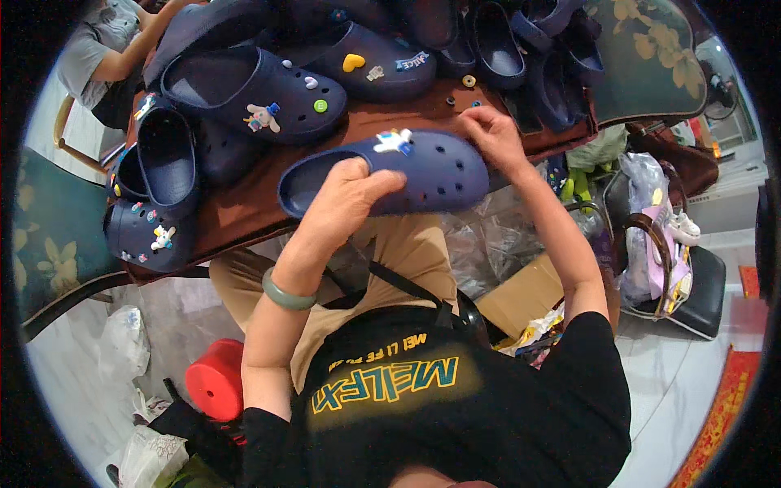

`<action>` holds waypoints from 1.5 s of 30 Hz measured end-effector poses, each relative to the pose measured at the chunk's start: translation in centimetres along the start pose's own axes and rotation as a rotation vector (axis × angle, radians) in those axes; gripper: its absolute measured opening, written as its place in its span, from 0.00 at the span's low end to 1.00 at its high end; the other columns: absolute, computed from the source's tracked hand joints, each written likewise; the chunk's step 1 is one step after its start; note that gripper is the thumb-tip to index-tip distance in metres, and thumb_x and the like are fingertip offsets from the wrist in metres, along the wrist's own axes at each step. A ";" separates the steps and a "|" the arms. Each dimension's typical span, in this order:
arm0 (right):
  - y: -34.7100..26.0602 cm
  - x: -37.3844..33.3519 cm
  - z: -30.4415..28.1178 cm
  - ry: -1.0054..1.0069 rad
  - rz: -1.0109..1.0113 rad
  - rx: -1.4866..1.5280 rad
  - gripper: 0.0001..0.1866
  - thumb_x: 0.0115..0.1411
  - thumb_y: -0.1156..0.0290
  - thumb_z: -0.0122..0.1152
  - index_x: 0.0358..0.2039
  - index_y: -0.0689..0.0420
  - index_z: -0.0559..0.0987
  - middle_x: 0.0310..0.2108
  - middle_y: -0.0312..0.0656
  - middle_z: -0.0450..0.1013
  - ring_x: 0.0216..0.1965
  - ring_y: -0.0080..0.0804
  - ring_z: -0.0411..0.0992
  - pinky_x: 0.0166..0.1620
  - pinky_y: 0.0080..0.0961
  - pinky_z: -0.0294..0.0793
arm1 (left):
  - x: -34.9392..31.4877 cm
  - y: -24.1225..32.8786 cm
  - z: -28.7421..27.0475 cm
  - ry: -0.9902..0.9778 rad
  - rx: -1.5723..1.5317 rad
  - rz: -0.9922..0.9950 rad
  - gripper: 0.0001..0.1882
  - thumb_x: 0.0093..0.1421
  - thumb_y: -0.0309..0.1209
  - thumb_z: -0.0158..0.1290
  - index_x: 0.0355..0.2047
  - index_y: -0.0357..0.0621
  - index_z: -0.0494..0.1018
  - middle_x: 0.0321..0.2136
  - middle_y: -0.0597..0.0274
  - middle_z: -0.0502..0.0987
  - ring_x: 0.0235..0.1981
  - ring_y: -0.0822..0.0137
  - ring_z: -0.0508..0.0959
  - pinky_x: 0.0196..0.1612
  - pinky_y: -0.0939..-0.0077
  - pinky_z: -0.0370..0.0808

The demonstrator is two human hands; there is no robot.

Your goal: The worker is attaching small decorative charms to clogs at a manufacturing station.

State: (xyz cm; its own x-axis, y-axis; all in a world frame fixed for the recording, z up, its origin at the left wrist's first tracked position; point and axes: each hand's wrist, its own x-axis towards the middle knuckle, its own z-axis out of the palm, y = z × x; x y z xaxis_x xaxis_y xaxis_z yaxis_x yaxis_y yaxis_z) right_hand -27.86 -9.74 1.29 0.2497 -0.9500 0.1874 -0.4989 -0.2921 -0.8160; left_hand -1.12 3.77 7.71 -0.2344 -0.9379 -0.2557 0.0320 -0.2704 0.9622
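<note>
Navy foam clog (390, 175), perforated across the toe and fitted with one white-and-blue charm (394, 141), is held above the near edge of a brown table (244, 207), over the lap of a seated person. The left hand (346, 195) is clamped around the clog's middle, thumb laid over the upper and fingers curled beneath, where they are hidden by the shoe. A green bangle (286, 294) is worn on that wrist. The right hand (492, 134) is set at the toe end, fingers pinched together at the rim; whether anything small is gripped between them cannot be made out, the fingertips being turned away.

Just beyond that hand, a few small loose charms (460, 89) are scattered on the table, too small to identify. Farther back, many more navy clogs (260, 93) are heaped, several already decorated with a yellow heart, a green dot and small figures; the pile is cut off by the frame's top edge. Another person's arm (122, 57) is seen at the upper left, mostly out of view. A red stool (213, 382) is partly hidden under the left forearm, and bags (651, 236) are piled on a chair at right.
</note>
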 end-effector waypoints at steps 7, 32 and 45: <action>4.9 6.9 -0.9 0.210 -0.272 -0.774 0.09 0.61 0.65 0.56 0.36 0.55 0.80 0.35 0.47 0.75 0.37 0.50 0.75 0.38 0.42 0.74 | 3.9 0.0 1.7 0.107 -0.197 0.213 0.13 0.60 0.31 0.54 0.41 0.36 0.76 0.33 0.65 0.79 0.33 0.74 0.77 0.40 0.78 0.73; -4.1 -3.6 8.4 0.458 -0.493 -0.014 0.15 0.48 0.74 0.71 0.39 0.51 0.83 0.36 0.34 0.75 0.36 0.31 0.69 0.43 0.28 0.64 | 7.0 -3.3 -1.1 0.080 0.088 0.111 0.21 0.66 0.45 0.49 0.24 0.42 0.77 0.19 0.73 0.64 0.21 0.80 0.62 0.25 0.80 0.60; -3.3 -4.2 10.0 0.541 -0.514 -0.001 0.11 0.53 0.75 0.68 0.39 0.55 0.82 0.39 0.37 0.75 0.40 0.32 0.67 0.46 0.25 0.66 | 7.0 -3.0 -1.2 0.012 -0.019 0.019 0.22 0.64 0.48 0.52 0.27 0.40 0.78 0.23 0.74 0.67 0.26 0.82 0.63 0.27 0.80 0.61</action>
State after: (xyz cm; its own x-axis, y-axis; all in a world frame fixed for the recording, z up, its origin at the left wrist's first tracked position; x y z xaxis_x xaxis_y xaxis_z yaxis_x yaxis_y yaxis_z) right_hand -18.95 -3.70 -2.31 0.0086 -0.6151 0.7884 -0.4303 -0.7139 -0.5524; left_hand -1.70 -2.22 2.92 -0.2223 -0.9452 -0.2391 0.0547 -0.2569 0.9649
